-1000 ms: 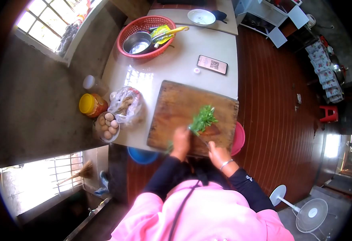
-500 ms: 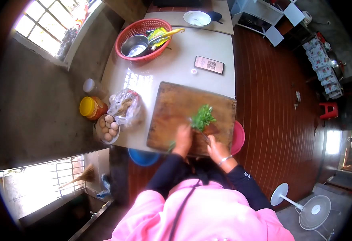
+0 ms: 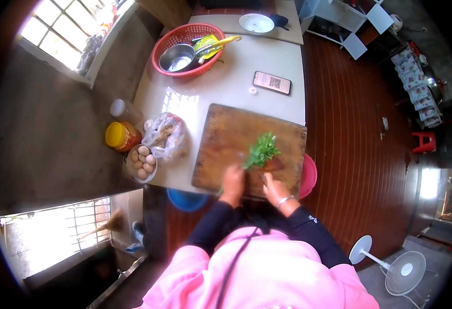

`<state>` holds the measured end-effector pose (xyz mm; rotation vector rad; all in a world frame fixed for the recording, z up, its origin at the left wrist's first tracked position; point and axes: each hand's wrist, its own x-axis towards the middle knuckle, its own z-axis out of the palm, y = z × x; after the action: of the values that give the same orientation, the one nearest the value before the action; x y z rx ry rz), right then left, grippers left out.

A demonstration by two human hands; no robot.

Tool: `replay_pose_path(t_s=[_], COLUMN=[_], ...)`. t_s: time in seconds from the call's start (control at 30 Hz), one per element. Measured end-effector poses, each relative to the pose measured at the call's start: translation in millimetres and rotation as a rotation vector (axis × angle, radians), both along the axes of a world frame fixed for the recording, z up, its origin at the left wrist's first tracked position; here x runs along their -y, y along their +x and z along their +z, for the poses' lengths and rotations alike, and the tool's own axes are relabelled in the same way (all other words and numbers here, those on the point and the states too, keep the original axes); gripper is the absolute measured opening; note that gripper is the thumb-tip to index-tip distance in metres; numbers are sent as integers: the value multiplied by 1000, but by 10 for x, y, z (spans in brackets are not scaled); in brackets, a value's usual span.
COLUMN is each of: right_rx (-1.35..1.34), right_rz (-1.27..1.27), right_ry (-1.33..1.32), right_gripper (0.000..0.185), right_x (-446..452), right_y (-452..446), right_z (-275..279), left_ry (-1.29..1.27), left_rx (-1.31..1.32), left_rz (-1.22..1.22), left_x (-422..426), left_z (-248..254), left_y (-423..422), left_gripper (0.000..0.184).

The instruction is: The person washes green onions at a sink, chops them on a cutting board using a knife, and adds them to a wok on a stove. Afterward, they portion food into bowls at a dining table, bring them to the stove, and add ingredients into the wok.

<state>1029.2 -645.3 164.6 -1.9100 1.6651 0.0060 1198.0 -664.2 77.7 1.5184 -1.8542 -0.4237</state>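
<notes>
Cut green leaves (image 3: 264, 149) lie in a pile on the wooden cutting board (image 3: 226, 134), right of its middle. My left hand (image 3: 233, 181) is closed around green stems at the near side of the pile; only a bit of green shows by the fingers. Close to it on the right, my right hand (image 3: 276, 188) is wrapped round the handle of a knife, whose blurred blade points up and left toward the leaves. Both hands are over the board's near edge.
On the table (image 3: 282, 56) are a red basket (image 3: 161, 44) with a pot, a phone (image 3: 272, 82), a white plate (image 3: 257, 23), a plastic bag (image 3: 165, 135), a yellow-lidded jar (image 3: 123, 136) and a bowl of eggs (image 3: 142, 164). Blue (image 3: 186, 201) and pink (image 3: 308, 176) basins stand below.
My right hand has shifted slightly left, nearer to my left hand. The leaf pile looks slightly more spread upward. The whole view has also shifted a little.
</notes>
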Motion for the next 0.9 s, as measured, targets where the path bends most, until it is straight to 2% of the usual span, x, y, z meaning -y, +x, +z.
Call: replay_pose_path(t_s=[0.17, 0.33, 0.53, 0.67, 0.73, 0.9], right_rx=[60, -17, -121, -30, 61, 87], right_rz=[-72, 42, 75, 75, -12, -54], right_ry=[-26, -11, -45, -28, -41, -40], right_gripper=[38, 25, 20, 23, 29, 34], right_x=[-94, -208, -193, -51, -48, -137], right_y=[-55, -95, 61, 52, -29, -143], right_z=[126, 335, 105, 69, 21, 145], left_ry=[18, 10, -51, 78, -27, 20], left_rx=[-57, -125, -13, 159, 115, -25], left_rz=[-2, 21, -3, -50, -27, -31], left_x=[96, 60, -4, -53, -66, 56], left_z=[-96, 147, -19, 56, 44, 6], left_y=[-88, -64, 12, 33, -13, -115], left_gripper=[9, 13, 10, 11, 14, 16])
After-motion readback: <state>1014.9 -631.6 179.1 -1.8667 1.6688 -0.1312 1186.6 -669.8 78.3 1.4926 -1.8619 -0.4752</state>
